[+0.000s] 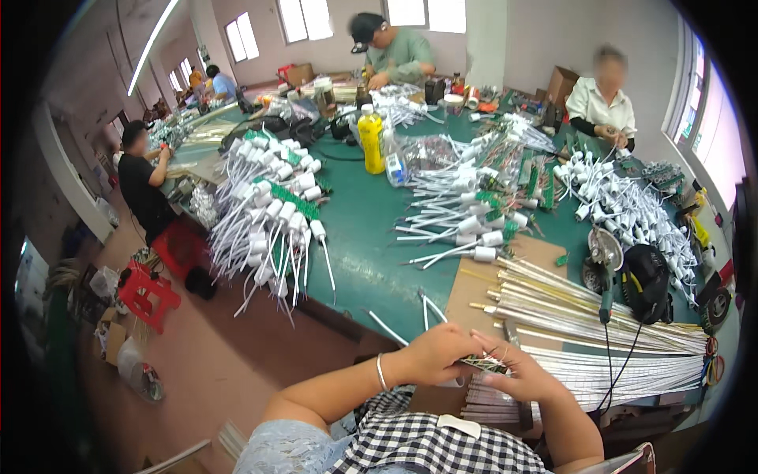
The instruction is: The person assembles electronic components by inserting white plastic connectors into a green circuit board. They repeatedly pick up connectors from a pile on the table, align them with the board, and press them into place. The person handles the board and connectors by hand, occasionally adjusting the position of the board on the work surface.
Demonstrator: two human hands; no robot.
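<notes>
Head view: a small green circuit strip with fine wires (483,363) sits between both hands at the near edge of the bench, just above the person's lap. Left hand (439,354) is curled over the strip's left end, fingers closed narrow on it; a thin bangle (380,371) rings that wrist. Right hand (523,371) pinches the right end, thumb and forefinger drawn together on the wires, remaining fingers bent under. Judgement: the two-handed pinch steadies a thin, springy part so the wire ends can be handled close to the body.

Directly under the hands, a stack of flat ribbed strips (489,404) rests at the bench edge, within easy reach. To the right, a long bundle of pale tubes (600,316) lies fanned across a brown cardboard sheet (474,292), probably to keep them from rolling. A green-handled power tool (606,304) rests on the tubes, its cable trailing to the near edge; a black round object (646,280) lies just beside it.

Farther out on the green table (363,253), heaps of white lamp sockets with leads (272,213) lie left and centre, more far right. A yellow bottle (371,142) stands upright mid-table. Three other people work at the far and left sides, one more in the far left background; a red stool (146,292) stands on the floor left.
</notes>
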